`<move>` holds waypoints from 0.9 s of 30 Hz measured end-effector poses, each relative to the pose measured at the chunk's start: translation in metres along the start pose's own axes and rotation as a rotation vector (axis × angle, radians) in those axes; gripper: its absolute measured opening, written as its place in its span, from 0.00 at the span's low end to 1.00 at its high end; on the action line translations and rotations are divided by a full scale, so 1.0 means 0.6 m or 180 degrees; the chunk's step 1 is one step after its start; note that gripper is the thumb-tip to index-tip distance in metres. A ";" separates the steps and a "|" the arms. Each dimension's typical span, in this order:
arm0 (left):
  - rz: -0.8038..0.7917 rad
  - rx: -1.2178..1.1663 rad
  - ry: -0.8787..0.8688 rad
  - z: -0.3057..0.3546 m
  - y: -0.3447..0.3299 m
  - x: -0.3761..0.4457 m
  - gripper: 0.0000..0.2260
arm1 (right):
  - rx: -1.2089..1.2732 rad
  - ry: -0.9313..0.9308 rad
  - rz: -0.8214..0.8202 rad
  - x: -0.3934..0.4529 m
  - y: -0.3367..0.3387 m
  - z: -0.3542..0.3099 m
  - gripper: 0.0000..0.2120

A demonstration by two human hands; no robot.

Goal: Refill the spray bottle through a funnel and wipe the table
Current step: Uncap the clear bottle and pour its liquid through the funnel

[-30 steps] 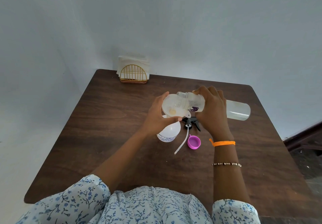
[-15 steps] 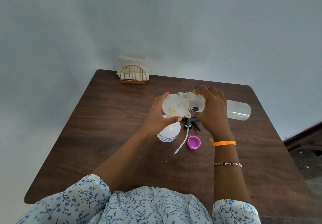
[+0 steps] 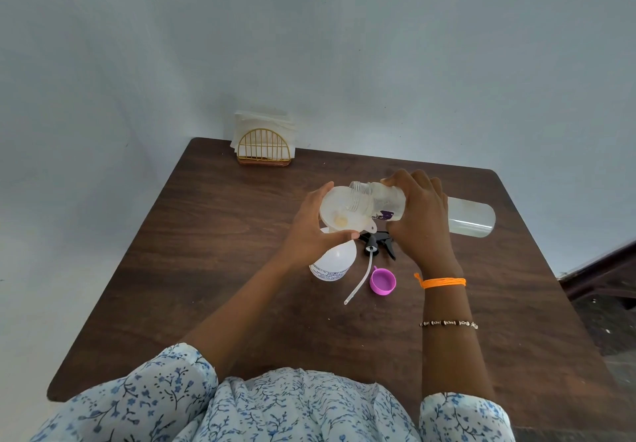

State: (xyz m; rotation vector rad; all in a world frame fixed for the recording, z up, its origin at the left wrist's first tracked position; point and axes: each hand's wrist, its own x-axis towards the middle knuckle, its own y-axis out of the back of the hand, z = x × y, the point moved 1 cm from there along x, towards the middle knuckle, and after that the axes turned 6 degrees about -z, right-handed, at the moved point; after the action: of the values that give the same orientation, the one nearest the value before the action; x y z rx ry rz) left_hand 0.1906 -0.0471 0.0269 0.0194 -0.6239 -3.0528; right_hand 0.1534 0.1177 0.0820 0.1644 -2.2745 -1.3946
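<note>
Left hand (image 3: 311, 231) gripping funnel (image 3: 339, 212) rim, right hand (image 3: 421, 221) clasping tilted refill bottle (image 3: 380, 200)

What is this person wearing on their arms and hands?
Both hands, left hand and right hand, are bare, with no gloves. Short white sleeves with a blue floral print end near the elbows. The right wrist has an orange thread band and, lower, a thin beaded bracelet.
</note>
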 end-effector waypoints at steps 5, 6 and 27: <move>-0.0011 -0.0007 -0.0006 0.002 0.001 -0.002 0.40 | -0.0052 -0.0022 -0.0025 0.000 -0.001 0.002 0.25; -0.0012 -0.0006 -0.0004 0.002 0.001 -0.002 0.40 | -0.0056 -0.0026 -0.0031 0.000 0.000 0.001 0.25; -0.0003 -0.0042 -0.0026 0.004 0.001 -0.002 0.40 | -0.0042 -0.0005 -0.0006 0.002 0.003 -0.001 0.24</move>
State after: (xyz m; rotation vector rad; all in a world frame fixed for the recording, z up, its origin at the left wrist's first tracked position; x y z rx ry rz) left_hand 0.1915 -0.0468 0.0292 0.0070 -0.6044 -3.0591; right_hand 0.1529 0.1178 0.0842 0.1615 -2.2665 -1.4108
